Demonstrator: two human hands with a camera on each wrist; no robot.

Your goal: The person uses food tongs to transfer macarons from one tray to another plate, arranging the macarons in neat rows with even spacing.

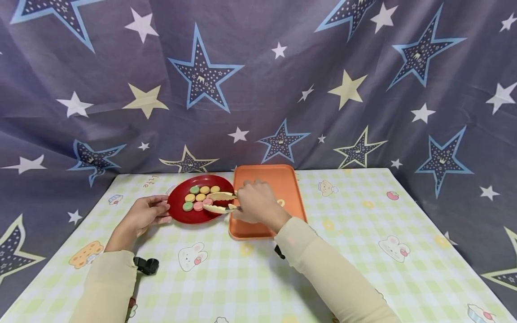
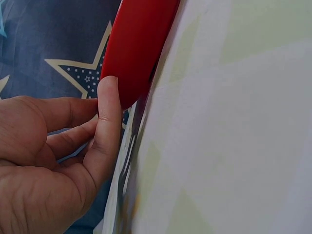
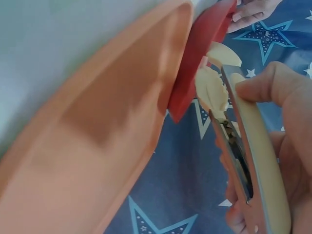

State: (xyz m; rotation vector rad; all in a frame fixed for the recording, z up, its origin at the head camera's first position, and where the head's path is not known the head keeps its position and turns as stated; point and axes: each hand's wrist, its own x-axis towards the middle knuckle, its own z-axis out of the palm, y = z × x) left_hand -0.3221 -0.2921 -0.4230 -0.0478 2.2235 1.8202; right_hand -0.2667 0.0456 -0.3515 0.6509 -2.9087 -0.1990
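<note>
A red plate [image 1: 187,218] carries several small macarons [image 1: 200,197] in green, yellow and pink. My left hand [image 1: 148,212] pinches the plate's left rim; the left wrist view shows the thumb on the near side of the red plate [image 2: 134,53]. Across the tray's left edge, my right hand [image 1: 258,202] grips cream-coloured tongs [image 1: 221,196]. Their two scalloped tips are apart over the plate's right part, near a pink macaron [image 1: 207,202]. Up close, the right thumb presses on one arm of the tongs [image 3: 258,146]. Whether the tips touch the macaron I cannot tell.
Right beside the plate lies an orange tray [image 1: 289,184], partly under my right hand and forearm. A checked cloth with cartoon prints [image 1: 343,269] covers the table. Behind the table's far edge hangs a dark star-patterned curtain [image 1: 258,89].
</note>
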